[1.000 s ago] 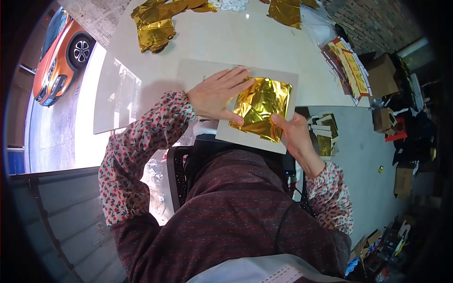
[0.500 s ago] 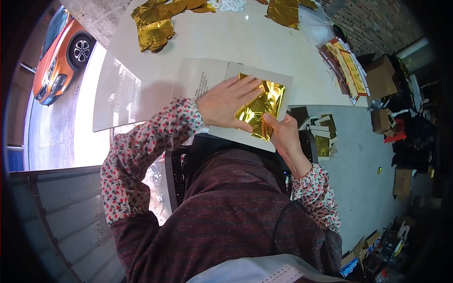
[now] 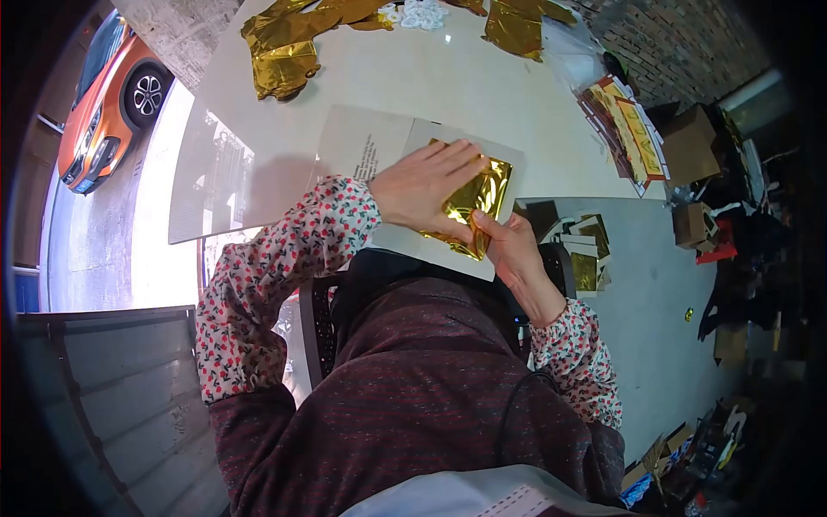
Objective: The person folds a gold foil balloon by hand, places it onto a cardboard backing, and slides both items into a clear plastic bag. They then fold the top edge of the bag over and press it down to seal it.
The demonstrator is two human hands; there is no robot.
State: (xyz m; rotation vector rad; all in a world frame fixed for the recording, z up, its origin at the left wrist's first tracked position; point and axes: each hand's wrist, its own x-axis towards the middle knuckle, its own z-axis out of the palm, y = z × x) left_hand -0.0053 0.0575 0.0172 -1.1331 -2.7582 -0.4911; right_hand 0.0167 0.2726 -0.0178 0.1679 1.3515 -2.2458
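A sheet of shiny gold foil [image 3: 489,185] lies on a grey board [image 3: 420,133] that looks like one half of an opened cover, with a printed pale panel [image 3: 345,142] to its left. Across the foil's left part my left hand [image 3: 428,189] rests flat, fingers stretched out. My right hand [image 3: 515,254] is at the lower right edge, its thumb pressed on the foil's corner. The other right fingers are partly hidden at the board's edge, and the foil is pinched there.
Crumpled gold foil [image 3: 284,60] and white rings [image 3: 415,14] lie at the far side of the table [image 3: 405,73]. Red-and-yellow printed cards [image 3: 633,138] sit at its right edge. Below right is a pile of gold-faced cards [image 3: 586,250]. An orange car [image 3: 108,103] stands outside.
My left hand has slid slightly right and its thumb has come closer to the right thumb. The right hand stays at the foil's lower right edge. The view has shifted slightly.
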